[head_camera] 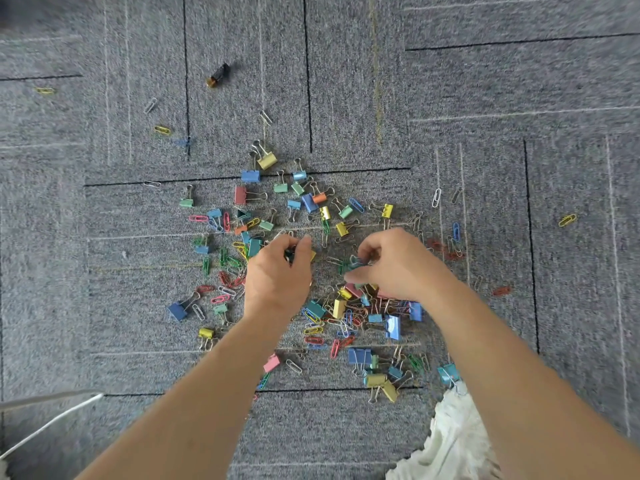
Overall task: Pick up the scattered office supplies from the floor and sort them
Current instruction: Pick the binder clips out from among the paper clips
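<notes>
Gripping a few clips [290, 255] in the curled left hand [277, 275] — pinching a teal clip [356, 264] with the right hand [398, 265]. Working amid binder clips [250, 175] and paper clips [436, 197] lying scattered across the grey carpet [467, 98].

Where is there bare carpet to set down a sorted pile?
Bare carpet lies top right, beyond the white paper clip; far left, past the blue binder clip; and near, between the forearms below the pink binder clip. It is crowded around the left hand and right hand, each gripping clips.
</notes>
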`<state>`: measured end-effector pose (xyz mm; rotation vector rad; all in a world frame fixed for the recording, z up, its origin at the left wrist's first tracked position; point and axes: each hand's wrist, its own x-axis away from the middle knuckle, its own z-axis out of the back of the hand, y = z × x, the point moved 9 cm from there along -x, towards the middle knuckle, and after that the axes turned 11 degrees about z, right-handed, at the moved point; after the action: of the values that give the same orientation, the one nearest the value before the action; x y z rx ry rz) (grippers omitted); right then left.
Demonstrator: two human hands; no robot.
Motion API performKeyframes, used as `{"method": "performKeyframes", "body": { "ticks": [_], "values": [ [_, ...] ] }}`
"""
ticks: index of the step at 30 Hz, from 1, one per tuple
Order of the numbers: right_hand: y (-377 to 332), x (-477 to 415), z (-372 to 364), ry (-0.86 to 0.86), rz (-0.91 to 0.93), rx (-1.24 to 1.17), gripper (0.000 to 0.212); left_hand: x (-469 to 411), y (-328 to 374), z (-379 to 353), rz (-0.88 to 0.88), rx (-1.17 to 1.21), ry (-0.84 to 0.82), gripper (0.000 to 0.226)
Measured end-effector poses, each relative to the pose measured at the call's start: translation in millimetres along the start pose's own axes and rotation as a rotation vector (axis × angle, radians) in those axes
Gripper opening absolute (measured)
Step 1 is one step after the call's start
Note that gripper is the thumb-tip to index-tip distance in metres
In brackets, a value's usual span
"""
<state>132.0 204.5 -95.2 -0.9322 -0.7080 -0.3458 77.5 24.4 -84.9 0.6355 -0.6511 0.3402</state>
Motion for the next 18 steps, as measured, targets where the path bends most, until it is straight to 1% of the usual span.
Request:
{"method": "performKeyframes", "body": {
  "ticks": [2, 3, 7, 9, 11, 14, 16, 18],
  "values": [
    [0.6, 6.1, 4.9, -0.070, 0.010, -0.069, 0.030, 0.6, -0.5, -0.1, 0.005, 0.026, -0.021, 0.028],
    [-0.1, 8.2, 8.3, -0.070, 0.020, -0.108, 0.029, 0.7, -0.9, 0.3, 0.005, 0.033, -0.024, 0.028],
    [-1.5, 13.5, 12.3, -0.006, -0.008, -0.422, 0.023, -0.7, -4.6, -0.7, 0.038, 0.083, -0.048, 0.034],
    [-10.4, 12.8, 13.6, 0.011, 0.010, -0.467, 0.026, -2.6, -6.1, 0.7, 0.077, 0.119, -0.052, 0.037],
    [-22.5, 12.4, 18.9, 0.041, 0.037, -0.378, 0.028, -0.3, -3.0, 9.0, 0.104, 0.153, -0.043, 0.040],
    [-57.5, 19.1, 39.9, 0.105, 0.101, -0.070, 0.031, 10.3, 12.1, 34.5, 0.096, 0.160, -0.046, 0.042],
    [-89.5, 30.8, 55.9, 0.159, 0.150, 0.110, 0.030, 21.7, 26.3, 67.3, 0.074, 0.137, 0.000, 0.041],
    [-131.0, 49.9, 69.5, 0.197, 0.209, 0.213, 0.026, 36.4, 35.7, 108.5, 0.069, 0.152, 0.046, 0.042]
  ]
}}
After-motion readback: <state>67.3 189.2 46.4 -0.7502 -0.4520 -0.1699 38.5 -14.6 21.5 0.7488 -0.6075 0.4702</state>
